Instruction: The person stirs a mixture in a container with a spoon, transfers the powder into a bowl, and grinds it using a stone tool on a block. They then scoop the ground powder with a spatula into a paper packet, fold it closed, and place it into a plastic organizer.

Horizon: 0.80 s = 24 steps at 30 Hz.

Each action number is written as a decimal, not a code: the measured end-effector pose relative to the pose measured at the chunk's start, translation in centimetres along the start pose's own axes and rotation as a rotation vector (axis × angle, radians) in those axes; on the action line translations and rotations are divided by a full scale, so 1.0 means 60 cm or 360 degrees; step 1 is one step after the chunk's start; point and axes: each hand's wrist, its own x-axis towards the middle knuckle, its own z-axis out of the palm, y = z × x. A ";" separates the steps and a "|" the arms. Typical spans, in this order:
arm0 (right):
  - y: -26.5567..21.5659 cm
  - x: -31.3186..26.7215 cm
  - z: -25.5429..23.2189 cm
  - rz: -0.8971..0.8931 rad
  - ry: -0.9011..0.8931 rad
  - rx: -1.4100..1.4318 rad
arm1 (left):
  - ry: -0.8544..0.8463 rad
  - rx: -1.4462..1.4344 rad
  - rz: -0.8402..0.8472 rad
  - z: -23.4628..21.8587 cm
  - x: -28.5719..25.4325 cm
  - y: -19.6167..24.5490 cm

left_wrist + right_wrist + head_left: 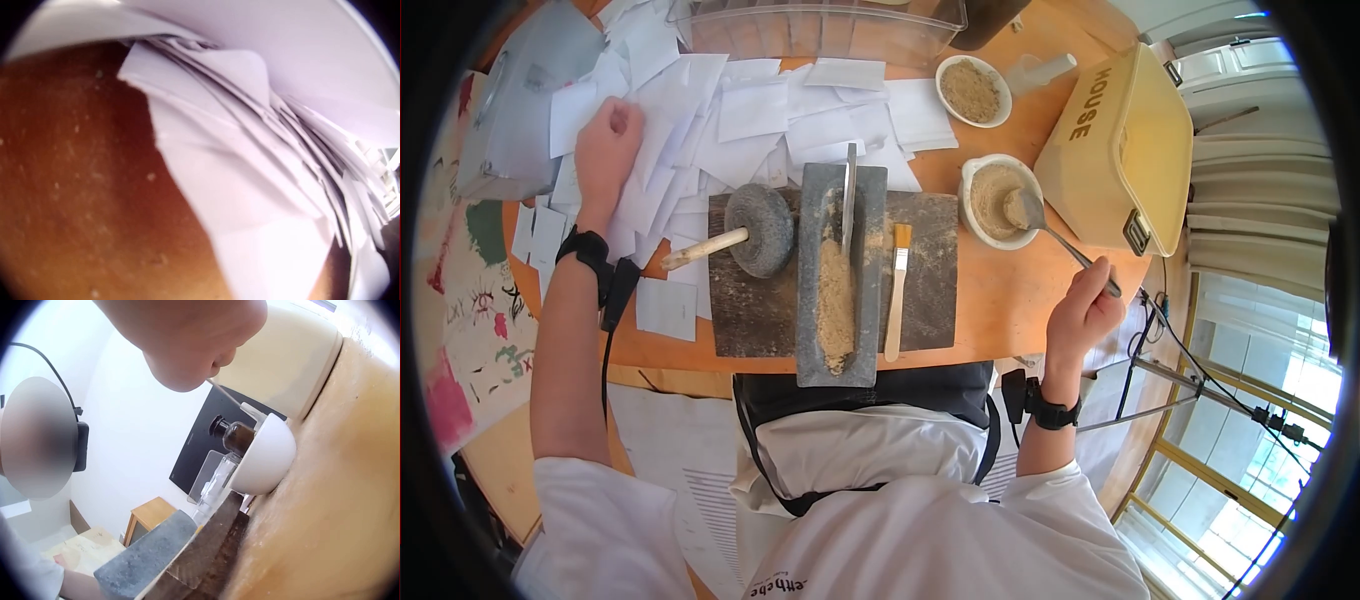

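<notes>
My right hand (1086, 312) pinches the handle of a metal spoon (1068, 246), whose bowl rests in tan powder inside a white bowl (974, 217). In the right wrist view the curled right hand (194, 344) is above the white bowl (267, 457). My left hand (609, 150) lies loosely curled on the white paper packets (662, 120), with nothing visible in it. Between the hands, a grey stone trough (808, 300) holds tan powder (836, 310) and an upright-standing metal blade (849, 200). A flat brush (898, 290) lies right of the trough.
A stone wheel (762, 230) with a wooden handle sits left of the trough on a dark board (930, 290). A second powder bowl (972, 92) stands behind, near a yellow HOUSE box (1100, 150). Clear plastic containers (820, 30) line the back and left.
</notes>
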 end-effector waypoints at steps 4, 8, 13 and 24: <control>0.002 -0.002 0.002 -0.0450 -0.0098 -0.0233 | -0.0001 0.0006 0.0014 0.000 0.001 0.001; 0.013 -0.004 0.006 -0.0163 -0.0063 -0.0071 | -0.0005 0.0040 0.0005 0.000 0.002 -0.001; 0.011 -0.001 0.005 -0.0593 -0.0161 -0.0220 | -0.0022 0.0015 0.0001 -0.001 0.000 0.005; 0.007 0.003 0.022 0.0457 0.0107 0.0388 | -0.0026 0.0012 -0.0012 -0.001 0.001 0.002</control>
